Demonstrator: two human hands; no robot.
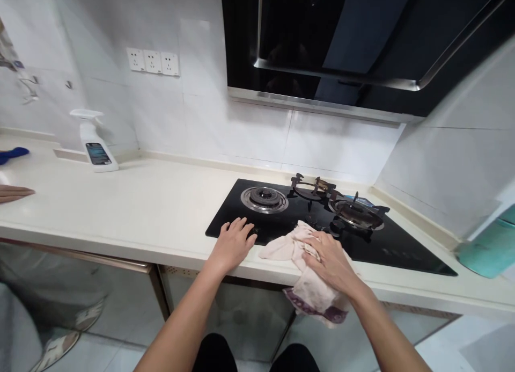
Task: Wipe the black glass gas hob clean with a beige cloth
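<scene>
My right hand point(330, 256) presses a pale pink cloth point(281, 247) onto the front edge of the gas hob point(402, 252), fingers bent over the bunched fabric. The cloth's purple-trimmed end hangs down over the counter front. My left hand point(236, 242) rests with fingers spread on the hob's front-left corner, holding nothing. Just behind it lies the left burner point(264, 198) in its steel ring, with no pan support on it. A dark pan support point(308, 189) sits at the back middle of the black glass. Around the right burner point(357, 214) are more dark support prongs.
A white spray bottle point(98, 152) stands on the counter at left. Another person's hand point(16, 194) and a blue item point(14, 154) show at the left edge. Overhead juts a black range hood point(298, 34). A teal container point(488, 248) stands at the right.
</scene>
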